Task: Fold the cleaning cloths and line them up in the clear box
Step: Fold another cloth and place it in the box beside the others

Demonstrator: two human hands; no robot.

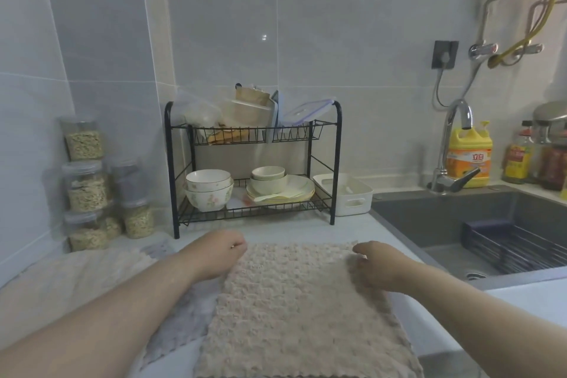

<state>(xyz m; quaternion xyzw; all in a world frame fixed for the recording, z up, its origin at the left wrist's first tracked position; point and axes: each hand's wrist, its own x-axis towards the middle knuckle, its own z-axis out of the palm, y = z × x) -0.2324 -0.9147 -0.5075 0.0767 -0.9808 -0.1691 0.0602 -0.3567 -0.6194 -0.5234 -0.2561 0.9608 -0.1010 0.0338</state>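
— The beige cleaning cloth [294,310] lies spread flat on the surface [291,232], just in front of the black dish rack [251,163].
— And the hands?
— Well apart. The left hand [221,250] pinches the far left corner, and the right hand [377,264] curls over the far right corner.
— Anything underneath?
— A grey cloth [187,319] peeks out under its left side. The sink [445,224] sits to the right.
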